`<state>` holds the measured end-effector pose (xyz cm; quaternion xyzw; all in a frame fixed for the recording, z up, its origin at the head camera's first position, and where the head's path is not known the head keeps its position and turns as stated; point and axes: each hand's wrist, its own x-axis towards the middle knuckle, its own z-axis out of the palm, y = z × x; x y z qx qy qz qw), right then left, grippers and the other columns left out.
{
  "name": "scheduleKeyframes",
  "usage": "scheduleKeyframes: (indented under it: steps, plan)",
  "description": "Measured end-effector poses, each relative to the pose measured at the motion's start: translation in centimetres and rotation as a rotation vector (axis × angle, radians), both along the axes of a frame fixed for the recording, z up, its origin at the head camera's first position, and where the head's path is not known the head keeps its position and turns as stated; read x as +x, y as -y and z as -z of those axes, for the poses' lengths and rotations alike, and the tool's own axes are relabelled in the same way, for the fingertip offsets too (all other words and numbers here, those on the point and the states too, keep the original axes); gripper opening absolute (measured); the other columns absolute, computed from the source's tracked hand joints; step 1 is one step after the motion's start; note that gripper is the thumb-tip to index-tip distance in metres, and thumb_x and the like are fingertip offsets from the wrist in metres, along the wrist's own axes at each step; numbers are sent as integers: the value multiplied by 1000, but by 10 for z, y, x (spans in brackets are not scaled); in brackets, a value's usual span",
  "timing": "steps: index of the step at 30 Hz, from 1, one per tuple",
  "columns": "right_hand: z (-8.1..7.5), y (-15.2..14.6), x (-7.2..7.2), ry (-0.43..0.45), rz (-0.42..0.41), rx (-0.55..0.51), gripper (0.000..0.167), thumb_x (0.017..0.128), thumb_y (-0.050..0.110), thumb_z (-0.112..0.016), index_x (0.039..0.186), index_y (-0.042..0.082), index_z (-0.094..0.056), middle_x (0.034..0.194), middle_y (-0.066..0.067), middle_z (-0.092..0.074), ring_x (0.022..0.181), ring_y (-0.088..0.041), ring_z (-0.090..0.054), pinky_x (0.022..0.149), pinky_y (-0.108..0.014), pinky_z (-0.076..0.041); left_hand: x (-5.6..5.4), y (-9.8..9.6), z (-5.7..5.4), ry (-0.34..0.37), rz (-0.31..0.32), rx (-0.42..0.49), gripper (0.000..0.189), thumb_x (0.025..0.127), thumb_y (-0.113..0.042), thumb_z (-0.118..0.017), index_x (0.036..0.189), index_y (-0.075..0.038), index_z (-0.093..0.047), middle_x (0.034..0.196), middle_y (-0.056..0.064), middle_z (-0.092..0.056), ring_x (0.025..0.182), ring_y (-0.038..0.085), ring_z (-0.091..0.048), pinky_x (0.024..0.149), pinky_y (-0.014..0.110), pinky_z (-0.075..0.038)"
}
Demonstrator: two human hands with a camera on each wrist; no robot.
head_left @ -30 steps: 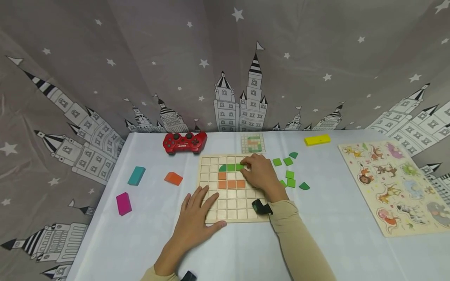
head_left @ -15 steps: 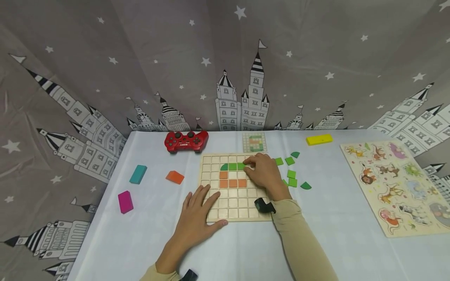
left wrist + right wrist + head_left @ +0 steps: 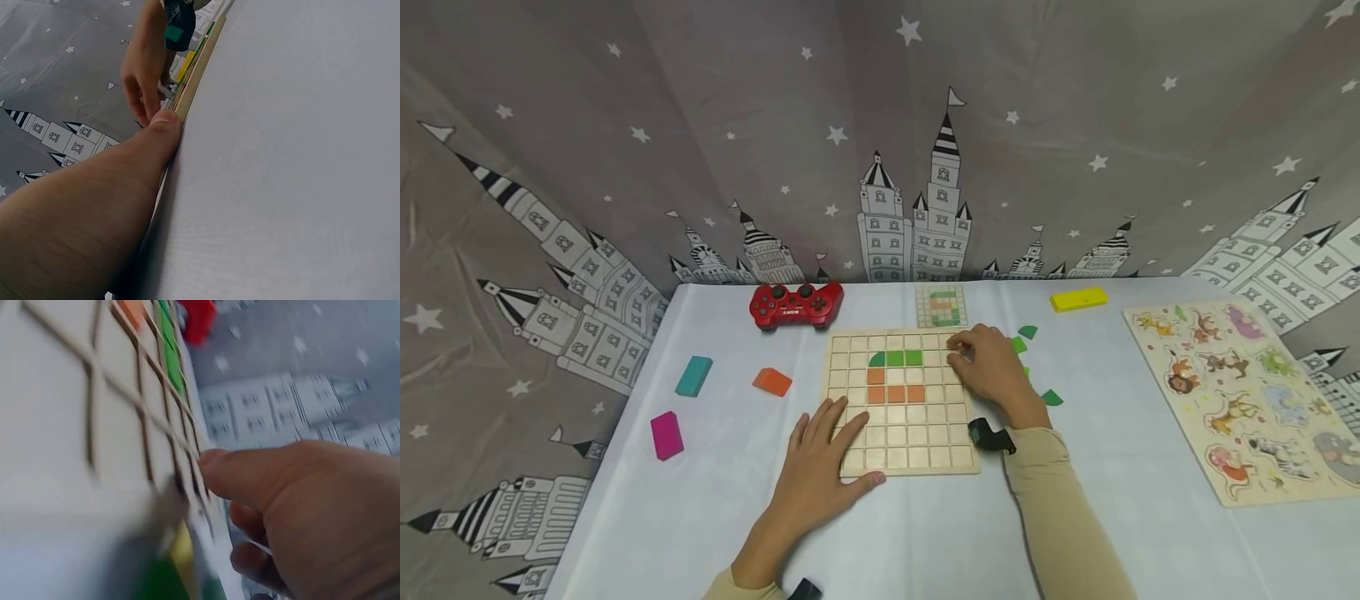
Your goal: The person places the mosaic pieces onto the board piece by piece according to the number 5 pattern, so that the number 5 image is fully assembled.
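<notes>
A wooden grid board point(image 3: 876, 458) lies on the white table in the head view. In its cells sit a row of green tiles point(image 3: 895, 358), the leftmost with a rounded corner, and several orange tiles point(image 3: 896, 394) below. My left hand point(image 3: 816, 462) rests with spread fingers on the board's near left corner, its thumb along the near edge. Over the board's far right edge hovers my right hand point(image 3: 992, 367), fingers loosely bent, with no tile visible between them. In the right wrist view the right thumb point(image 3: 234, 472) appears beside the grid, without a tile.
Loose green pieces point(image 3: 1052, 397) lie right of the board, partly hidden by the right hand. Behind it is a small pattern card point(image 3: 942, 307). Around stand a red game controller point(image 3: 796, 305), colored blocks point(image 3: 693, 377), a yellow block point(image 3: 1078, 299) and an animal puzzle point(image 3: 1232, 400).
My right hand has let go of the third green tile in the row and moved right, to the board's right edge. My left hand has stayed in place.
</notes>
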<state>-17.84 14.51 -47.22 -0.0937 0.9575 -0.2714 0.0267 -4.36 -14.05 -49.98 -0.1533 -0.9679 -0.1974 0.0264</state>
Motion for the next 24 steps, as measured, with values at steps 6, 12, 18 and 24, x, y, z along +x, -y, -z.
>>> scheduleKeyframes:
  steps: [6,12,18,24]
  plan:
    - [-4,-40,1,40,80,-35,35,97,21,-65,130,10,-69,111,-14,-65,100,-31,-59,97,-51,-50,1,1,-1,40,-7,-5,86,81,-72,-68,151,-27,-49,165,10,-34,156,33,-24,125,61,-16]
    - [-1,-61,0,81,116,-13,43,95,18,-63,137,10,-64,123,-19,-62,117,-37,-53,107,-56,-45,1,1,2,46,-12,-4,86,81,-73,-67,152,-28,-48,165,9,-33,156,33,-23,125,61,-16]
    - [4,-64,-2,96,130,32,46,95,21,-64,140,13,-62,127,-19,-60,116,-37,-48,101,-54,-46,1,1,3,40,-12,-3,86,80,-72,-68,151,-28,-49,165,9,-33,156,33,-23,125,61,-16]
    - [7,-61,-2,93,139,58,44,96,23,-64,139,13,-64,131,-21,-58,115,-37,-47,97,-53,-46,1,1,2,-6,-5,2,85,80,-70,-70,150,-26,-51,163,11,-36,154,35,-27,123,63,-19]
